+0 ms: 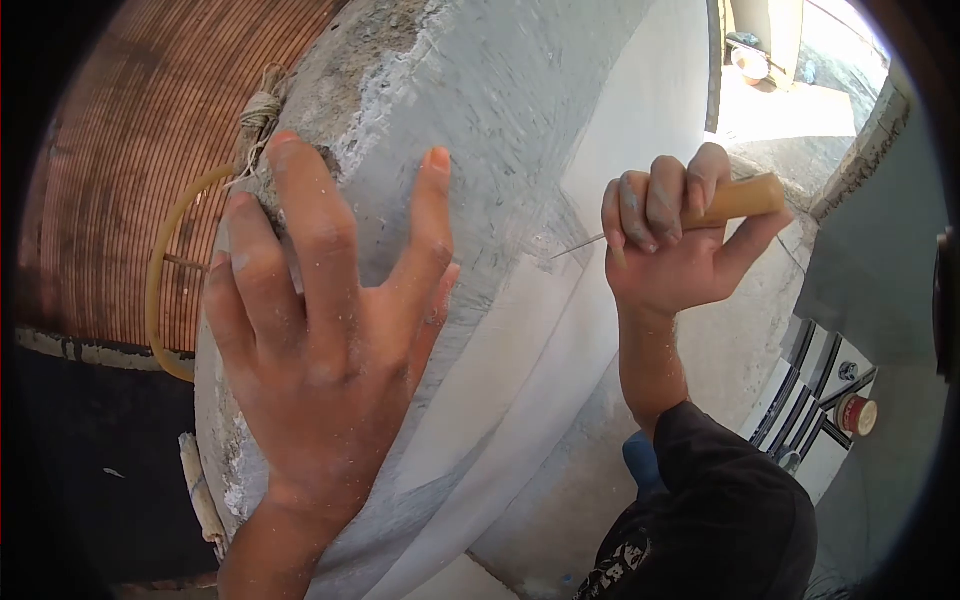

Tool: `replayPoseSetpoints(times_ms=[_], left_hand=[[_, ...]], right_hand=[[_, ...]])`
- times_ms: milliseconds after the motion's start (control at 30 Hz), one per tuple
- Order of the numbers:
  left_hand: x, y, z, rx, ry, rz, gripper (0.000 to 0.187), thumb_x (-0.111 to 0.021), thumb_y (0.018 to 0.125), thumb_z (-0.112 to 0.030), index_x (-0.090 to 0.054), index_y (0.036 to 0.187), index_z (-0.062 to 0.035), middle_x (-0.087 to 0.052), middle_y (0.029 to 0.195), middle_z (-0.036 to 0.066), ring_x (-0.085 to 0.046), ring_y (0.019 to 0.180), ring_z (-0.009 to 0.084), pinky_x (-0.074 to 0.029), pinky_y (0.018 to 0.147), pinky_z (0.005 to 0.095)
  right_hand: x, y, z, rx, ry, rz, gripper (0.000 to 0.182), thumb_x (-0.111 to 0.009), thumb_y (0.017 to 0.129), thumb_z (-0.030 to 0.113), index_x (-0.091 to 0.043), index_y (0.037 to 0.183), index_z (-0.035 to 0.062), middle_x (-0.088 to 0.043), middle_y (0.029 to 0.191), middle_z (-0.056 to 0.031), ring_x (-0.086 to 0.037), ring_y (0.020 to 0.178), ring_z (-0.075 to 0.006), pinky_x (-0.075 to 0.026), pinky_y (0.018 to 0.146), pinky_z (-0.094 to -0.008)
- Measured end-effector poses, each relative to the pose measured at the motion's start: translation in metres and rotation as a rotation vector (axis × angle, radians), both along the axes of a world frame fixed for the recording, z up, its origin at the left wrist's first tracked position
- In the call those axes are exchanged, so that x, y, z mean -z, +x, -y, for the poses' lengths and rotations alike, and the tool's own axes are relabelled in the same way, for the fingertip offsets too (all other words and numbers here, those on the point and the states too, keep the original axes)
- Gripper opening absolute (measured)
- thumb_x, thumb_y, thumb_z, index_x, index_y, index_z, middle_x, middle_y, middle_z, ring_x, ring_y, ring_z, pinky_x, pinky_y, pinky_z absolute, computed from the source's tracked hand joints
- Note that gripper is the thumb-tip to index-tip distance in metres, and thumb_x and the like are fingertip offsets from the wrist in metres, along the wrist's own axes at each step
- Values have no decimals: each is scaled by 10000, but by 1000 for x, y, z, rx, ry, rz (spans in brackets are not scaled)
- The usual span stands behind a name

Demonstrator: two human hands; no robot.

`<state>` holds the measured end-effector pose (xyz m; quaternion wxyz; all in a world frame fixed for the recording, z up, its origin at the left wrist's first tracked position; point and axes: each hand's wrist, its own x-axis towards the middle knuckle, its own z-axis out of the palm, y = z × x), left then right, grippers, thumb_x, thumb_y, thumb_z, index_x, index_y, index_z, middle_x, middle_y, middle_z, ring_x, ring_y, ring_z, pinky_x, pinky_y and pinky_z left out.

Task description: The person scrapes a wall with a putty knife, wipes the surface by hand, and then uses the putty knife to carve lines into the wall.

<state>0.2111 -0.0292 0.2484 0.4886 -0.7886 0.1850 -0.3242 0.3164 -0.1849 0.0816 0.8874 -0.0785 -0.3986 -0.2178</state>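
My left hand (320,310), back towards me, has its fingers spread over the rough edge of a grey plastered surface (500,110). Nothing is held in it. Grey dust marks the skin. My right hand (672,225) is wrapped round a tan cylindrical handle (745,198), palm towards me. From the fist a thin metal rod (578,248) points left, its tip at or just above a pale patch on the plaster; contact is unclear. A black sleeve (740,490) covers the right upper arm.
Ribbed brown sheeting (170,150) lies beyond the left edge, with tied cord (262,112) and a yellowish curved hose (160,270). A striped black-and-white surface (800,400) at right bears a red-and-cream container (856,414). At upper right is a white bucket (749,66).
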Motion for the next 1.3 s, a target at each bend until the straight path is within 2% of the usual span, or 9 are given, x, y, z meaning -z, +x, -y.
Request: replayPoseSetpoints(times_ms=[33,167,267,300,533,633,867,967,1300], left_hand=[[1,1,-1,6,10,14,567,-658,807,-541,-557,1350,-412,-424,1391,163,-468,1144,308,-472,895,417],[4,4,-4,3,28,63,633,-728,739,-529,-558,1338,-415,-423,1388,136,-470,1138,296,-476,851,394],[1,1,-3,22,-39,25,669,-790,680,-494,-571,1308,-420,-435,1369,105,-478,1122,283,-470,810,370],[2,1,-3,36,-62,18,669,-805,665,-480,-579,1292,-421,-442,1359,94,-481,1114,278,-467,800,364],[3,8,-1,168,-298,57,597,-844,629,-426,-630,1187,-414,-477,1307,38,-500,1075,252,-455,773,364],[11,18,-13,214,-93,162,551,-832,655,-417,-639,1171,-404,-488,1292,38,-501,1078,253,-459,779,375],[18,21,-16,262,-93,205,443,-793,731,-414,-649,1150,-392,-503,1279,45,-501,1099,263,-461,796,385],[12,23,-23,229,60,276,410,-786,744,-397,-659,1133,-389,-503,1280,46,-501,1099,262,-458,803,385],[13,14,-15,152,13,231,359,-768,775,-340,-670,1116,-387,-513,1272,47,-502,1090,259,-453,802,384]], right_hand=[[-4,-4,2,-33,18,-1,759,-165,858,844,-417,812,129,-335,534,36,-262,432,-71,-337,396,-240],[-23,-11,10,-83,-61,127,798,-232,808,890,-421,714,120,-345,504,22,-246,419,-120,-279,386,-302],[-27,-13,-2,193,-99,208,768,-260,815,857,-405,630,126,-347,474,3,-268,400,-136,-259,382,-305],[-26,-13,-13,283,-108,85,743,-276,811,829,-380,569,135,-336,450,-6,-280,374,-144,-248,370,-303],[-38,-23,-2,193,-92,207,745,-294,804,834,-373,574,130,-294,432,1,-244,360,-146,-235,365,-281],[-33,-12,-11,167,-120,144,754,-311,789,847,-360,566,128,-289,433,3,-245,351,-149,-237,359,-279],[-30,-13,-15,115,-157,156,764,-310,778,853,-381,583,118,-294,437,1,-248,363,-154,-262,366,-304],[-34,-14,-3,89,-177,170,786,-296,763,877,-388,592,115,-291,444,0,-239,380,-152,-261,390,-310],[-39,-17,-3,37,-157,210,822,-272,742,914,-391,602,113,-285,454,0,-218,402,-155,-246,414,-318]])
